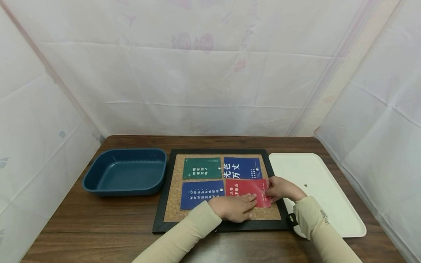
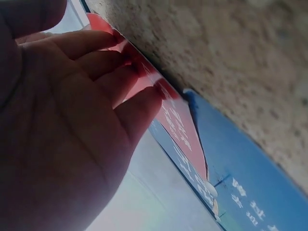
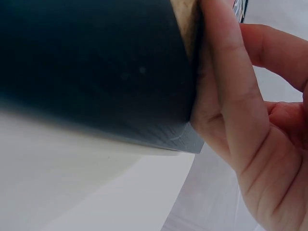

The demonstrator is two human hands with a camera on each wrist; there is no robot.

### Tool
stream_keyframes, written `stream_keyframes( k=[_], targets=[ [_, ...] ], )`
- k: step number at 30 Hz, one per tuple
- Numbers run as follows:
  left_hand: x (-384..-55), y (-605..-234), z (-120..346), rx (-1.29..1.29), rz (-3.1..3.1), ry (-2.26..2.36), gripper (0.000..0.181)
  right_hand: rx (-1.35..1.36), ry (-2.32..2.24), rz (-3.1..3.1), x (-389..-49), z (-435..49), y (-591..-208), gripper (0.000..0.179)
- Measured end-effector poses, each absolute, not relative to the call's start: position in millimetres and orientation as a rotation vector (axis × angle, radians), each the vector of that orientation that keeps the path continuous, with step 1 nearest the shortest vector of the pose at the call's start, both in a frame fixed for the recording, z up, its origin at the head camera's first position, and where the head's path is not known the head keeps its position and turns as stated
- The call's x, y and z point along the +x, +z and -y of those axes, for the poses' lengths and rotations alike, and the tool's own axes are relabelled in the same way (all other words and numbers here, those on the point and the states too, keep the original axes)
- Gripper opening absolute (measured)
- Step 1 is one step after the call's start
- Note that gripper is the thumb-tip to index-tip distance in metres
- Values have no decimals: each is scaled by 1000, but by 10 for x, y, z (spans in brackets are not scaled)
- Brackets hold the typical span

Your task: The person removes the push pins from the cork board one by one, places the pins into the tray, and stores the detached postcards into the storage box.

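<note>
As 2 hands (image 1: 234,208) (image 1: 283,189) touch crd (image 1: 248,187), brd (image 1: 253,226) bears 4.

The corkboard (image 1: 174,197) lies between basin (image 1: 126,173) and tray (image 1: 329,197).

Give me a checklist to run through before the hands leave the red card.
1. Red card inside the black frame: ok, it lies over the cork.
2. Left hand steadying the card: ok, its fingers rest on it.
3. Right hand at the card's right edge: ok.
4. Pin through that edge: cannot tell, the fingers cover part of it.
5. Green card and lower blue card pinned: ok, each shows a pin head at its right side.
</note>
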State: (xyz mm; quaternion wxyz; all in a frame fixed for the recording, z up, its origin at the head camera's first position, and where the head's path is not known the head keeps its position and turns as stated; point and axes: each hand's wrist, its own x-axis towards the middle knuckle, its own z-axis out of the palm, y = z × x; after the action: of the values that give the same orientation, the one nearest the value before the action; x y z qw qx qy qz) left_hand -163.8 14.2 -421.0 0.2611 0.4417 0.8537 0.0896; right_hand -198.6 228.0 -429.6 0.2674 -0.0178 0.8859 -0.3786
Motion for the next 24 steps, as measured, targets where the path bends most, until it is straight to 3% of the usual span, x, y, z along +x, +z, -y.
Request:
stream_keyframes(
  k=[24],
  targets=[
    [-1805,-4013,166,1158,-2447,577,53,-32,-1035,-2383,-1981,-2285,-4311,12]
  ],
)
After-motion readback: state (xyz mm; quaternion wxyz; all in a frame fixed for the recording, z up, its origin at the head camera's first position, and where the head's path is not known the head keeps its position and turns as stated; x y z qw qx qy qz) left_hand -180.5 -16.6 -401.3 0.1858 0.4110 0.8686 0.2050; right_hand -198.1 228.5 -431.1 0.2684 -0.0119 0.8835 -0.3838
